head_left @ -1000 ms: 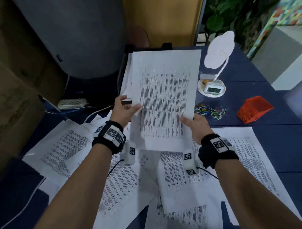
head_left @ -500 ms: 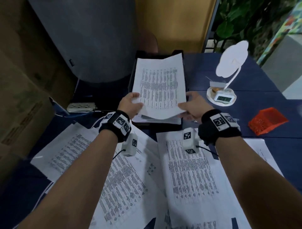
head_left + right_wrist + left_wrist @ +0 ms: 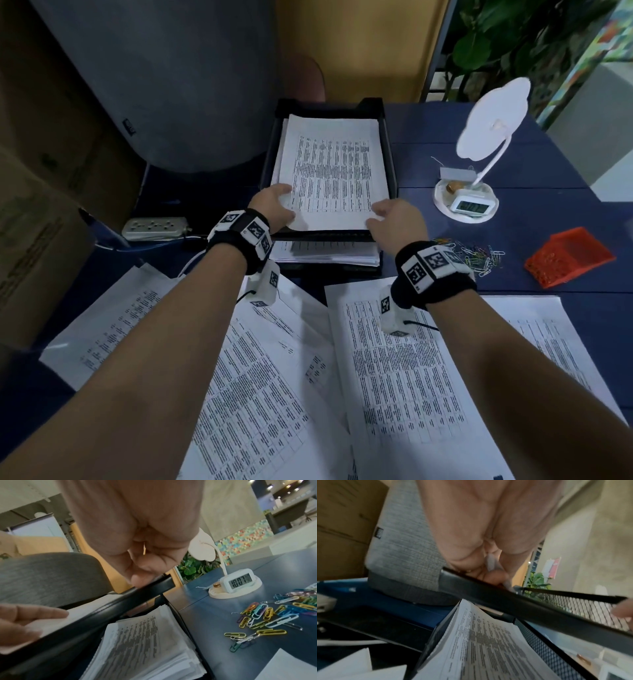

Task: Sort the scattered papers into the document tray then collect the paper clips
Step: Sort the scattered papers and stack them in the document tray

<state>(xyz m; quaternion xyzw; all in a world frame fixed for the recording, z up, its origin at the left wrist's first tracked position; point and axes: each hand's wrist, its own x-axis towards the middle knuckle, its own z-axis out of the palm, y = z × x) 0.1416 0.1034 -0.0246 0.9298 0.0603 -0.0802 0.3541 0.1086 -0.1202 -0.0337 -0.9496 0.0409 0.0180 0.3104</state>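
Two hands at top tray [image 3: 390, 161] front edge: left hand [image 3: 274, 205] and right hand [image 3: 397, 219] lay loose, fingers uncurled on top sheet [image 3: 329, 171], probably squaring it. Loose papers [image 3: 404, 370] sat on tabletop [image 3: 548, 192], paper clips [image 3: 476, 255] untouched beside tray.
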